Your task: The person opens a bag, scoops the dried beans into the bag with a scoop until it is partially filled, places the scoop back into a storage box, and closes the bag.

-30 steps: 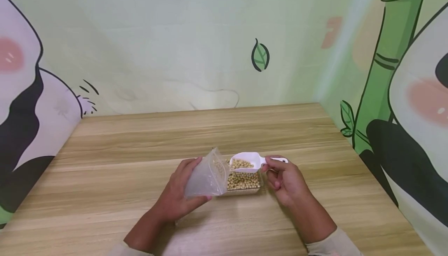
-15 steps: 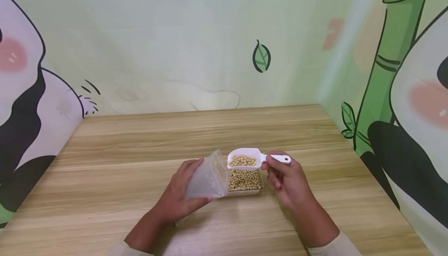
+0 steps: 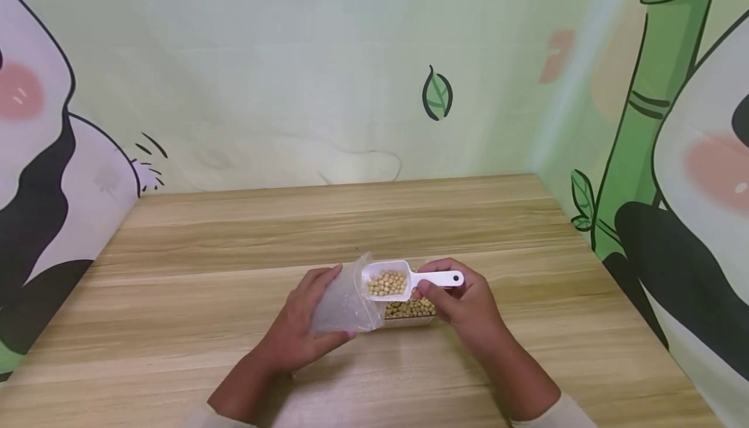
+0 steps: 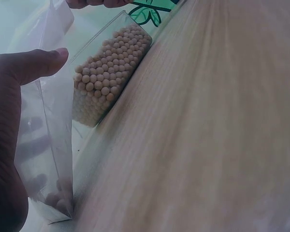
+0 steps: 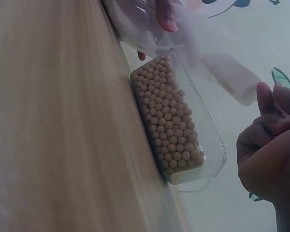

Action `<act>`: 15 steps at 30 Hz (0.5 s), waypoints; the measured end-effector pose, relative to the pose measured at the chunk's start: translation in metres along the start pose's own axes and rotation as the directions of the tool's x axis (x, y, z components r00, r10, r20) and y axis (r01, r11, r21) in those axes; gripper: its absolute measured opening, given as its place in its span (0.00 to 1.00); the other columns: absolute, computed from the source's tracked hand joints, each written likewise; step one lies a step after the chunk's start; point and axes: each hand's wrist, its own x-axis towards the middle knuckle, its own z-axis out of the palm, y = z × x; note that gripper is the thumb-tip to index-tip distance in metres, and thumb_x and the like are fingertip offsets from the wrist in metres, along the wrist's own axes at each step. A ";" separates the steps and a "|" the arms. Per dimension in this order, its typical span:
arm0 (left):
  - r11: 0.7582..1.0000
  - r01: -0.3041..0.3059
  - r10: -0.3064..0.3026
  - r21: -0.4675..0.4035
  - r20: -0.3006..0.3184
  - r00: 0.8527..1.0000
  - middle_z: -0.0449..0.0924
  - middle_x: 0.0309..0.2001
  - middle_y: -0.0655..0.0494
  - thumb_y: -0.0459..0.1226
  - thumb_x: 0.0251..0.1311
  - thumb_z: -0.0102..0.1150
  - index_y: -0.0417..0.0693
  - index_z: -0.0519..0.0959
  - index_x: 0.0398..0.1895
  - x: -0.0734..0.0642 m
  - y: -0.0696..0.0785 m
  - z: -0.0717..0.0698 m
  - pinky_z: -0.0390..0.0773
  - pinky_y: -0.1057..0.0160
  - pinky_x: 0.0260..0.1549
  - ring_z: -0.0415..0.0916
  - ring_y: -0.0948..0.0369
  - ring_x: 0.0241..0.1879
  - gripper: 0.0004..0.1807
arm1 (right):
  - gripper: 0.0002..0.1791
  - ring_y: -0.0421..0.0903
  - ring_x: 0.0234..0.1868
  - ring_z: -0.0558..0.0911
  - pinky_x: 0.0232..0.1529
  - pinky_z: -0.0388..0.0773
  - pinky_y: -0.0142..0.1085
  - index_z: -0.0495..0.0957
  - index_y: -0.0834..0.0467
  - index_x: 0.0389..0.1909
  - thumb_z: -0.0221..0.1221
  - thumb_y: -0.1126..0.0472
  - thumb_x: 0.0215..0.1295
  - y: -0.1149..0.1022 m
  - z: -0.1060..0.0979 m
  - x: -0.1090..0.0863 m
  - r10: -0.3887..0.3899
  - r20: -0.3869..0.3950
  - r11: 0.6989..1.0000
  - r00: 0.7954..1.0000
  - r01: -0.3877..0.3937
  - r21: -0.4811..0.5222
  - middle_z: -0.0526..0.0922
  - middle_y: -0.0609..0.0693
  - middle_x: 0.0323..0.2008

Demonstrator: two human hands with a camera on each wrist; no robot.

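Note:
A clear plastic bag [image 3: 344, 303] leans with its mouth to the right; my left hand [image 3: 292, 327] holds it, fingers behind and thumb in front. A few round beans [image 4: 58, 200] show at its bottom in the left wrist view. My right hand [image 3: 471, 307] pinches the handle of a white scoop [image 3: 411, 280], which carries a load of pale soybeans [image 3: 387, 283]. The scoop's front end is at the bag's mouth. Under it a clear rectangular box [image 5: 213, 140] stands on the table, holding many soybeans [image 5: 166, 116]; scoop and right hand partly cover it in the head view.
The wood-grain table [image 3: 234, 233] stretches behind and on both sides of the hands. A backdrop [image 3: 328, 90] printed with pandas, leaves and bamboo closes off the back and the sides. A tiny dark speck [image 3: 357, 248] lies beyond the bag.
The loaded scoop rose a little above the box, then moved left and down to the bag's mouth with my right hand. My left hand and the bag stay nearly still.

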 end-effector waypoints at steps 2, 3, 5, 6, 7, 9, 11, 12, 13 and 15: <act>1.000 -0.002 0.002 0.007 0.004 1.000 0.76 0.69 0.47 0.46 0.48 0.86 0.45 0.66 0.83 0.000 0.000 0.000 0.80 0.52 0.56 0.78 0.53 0.61 0.58 | 0.11 0.34 0.22 0.70 0.23 0.62 0.27 0.81 0.67 0.52 0.67 0.68 0.74 0.000 0.002 -0.001 0.004 -0.012 0.999 1.000 -0.004 -0.050 0.91 0.41 0.30; 1.000 -0.003 0.003 0.011 0.004 1.000 0.76 0.69 0.47 0.46 0.48 0.86 0.44 0.66 0.83 0.000 0.000 0.000 0.80 0.52 0.56 0.78 0.53 0.61 0.58 | 0.12 0.34 0.24 0.74 0.24 0.64 0.27 0.81 0.69 0.53 0.68 0.69 0.73 0.000 0.002 -0.001 0.001 -0.015 0.998 1.000 -0.002 -0.071 0.91 0.41 0.30; 1.000 -0.007 0.007 0.015 0.003 1.000 0.76 0.69 0.46 0.45 0.48 0.86 0.44 0.66 0.83 0.000 0.000 0.000 0.80 0.52 0.55 0.79 0.53 0.61 0.58 | 0.14 0.35 0.28 0.81 0.26 0.70 0.26 0.80 0.72 0.53 0.68 0.69 0.72 0.000 0.004 -0.002 -0.004 -0.019 0.996 1.000 0.003 -0.093 0.90 0.41 0.31; 1.000 -0.011 0.011 0.015 0.003 1.000 0.76 0.69 0.46 0.45 0.48 0.86 0.44 0.66 0.83 0.000 0.000 0.000 0.80 0.52 0.55 0.79 0.53 0.61 0.58 | 0.14 0.36 0.31 0.84 0.28 0.74 0.26 0.81 0.72 0.53 0.68 0.70 0.72 0.000 0.004 -0.002 -0.009 -0.020 0.995 1.000 0.007 -0.102 0.90 0.41 0.32; 1.000 -0.013 0.013 0.015 0.002 1.000 0.76 0.68 0.46 0.45 0.48 0.86 0.44 0.66 0.83 0.000 0.000 0.000 0.80 0.52 0.55 0.79 0.53 0.60 0.58 | 0.14 0.37 0.33 0.86 0.31 0.78 0.27 0.81 0.72 0.52 0.69 0.70 0.71 0.000 0.005 -0.002 -0.016 -0.020 0.994 1.000 0.014 -0.110 0.90 0.41 0.32; 1.000 -0.019 0.019 0.015 0.000 1.000 0.76 0.68 0.46 0.45 0.48 0.87 0.44 0.66 0.83 0.000 -0.001 0.001 0.80 0.53 0.54 0.79 0.53 0.60 0.58 | 0.14 0.38 0.36 0.88 0.36 0.84 0.30 0.82 0.72 0.52 0.69 0.71 0.70 -0.001 0.006 -0.003 -0.036 -0.016 0.992 0.999 0.033 -0.122 0.89 0.41 0.34; 1.000 -0.028 0.028 0.012 -0.003 1.000 0.77 0.68 0.45 0.44 0.48 0.87 0.43 0.66 0.83 0.000 -0.001 0.001 0.81 0.53 0.54 0.79 0.53 0.60 0.58 | 0.14 0.38 0.36 0.88 0.41 0.87 0.32 0.82 0.72 0.51 0.70 0.71 0.69 -0.001 0.007 -0.004 -0.057 -0.010 0.989 0.998 0.056 -0.137 0.89 0.40 0.35; 0.999 -0.033 0.033 0.012 -0.004 0.999 0.77 0.68 0.45 0.44 0.47 0.87 0.43 0.66 0.83 0.000 -0.002 0.001 0.80 0.52 0.55 0.79 0.53 0.60 0.58 | 0.14 0.38 0.36 0.88 0.40 0.87 0.32 0.83 0.72 0.51 0.71 0.71 0.69 -0.002 0.008 -0.005 -0.068 -0.008 0.987 0.998 0.066 -0.147 0.89 0.40 0.36; 0.999 -0.038 0.038 0.012 -0.006 0.999 0.77 0.68 0.45 0.44 0.47 0.87 0.43 0.66 0.82 0.000 -0.002 0.001 0.80 0.52 0.55 0.79 0.53 0.60 0.58 | 0.14 0.37 0.36 0.88 0.40 0.87 0.32 0.83 0.72 0.51 0.71 0.71 0.68 -0.002 0.009 -0.006 -0.080 -0.004 0.985 0.997 0.078 -0.156 0.89 0.39 0.36; 0.999 -0.047 0.047 0.011 -0.006 0.999 0.77 0.68 0.45 0.44 0.47 0.87 0.42 0.67 0.82 0.000 -0.002 0.002 0.80 0.52 0.55 0.79 0.53 0.60 0.58 | 0.14 0.36 0.35 0.87 0.38 0.86 0.31 0.84 0.72 0.51 0.71 0.71 0.68 -0.002 0.010 -0.008 -0.106 0.005 0.980 0.994 0.105 -0.171 0.89 0.38 0.35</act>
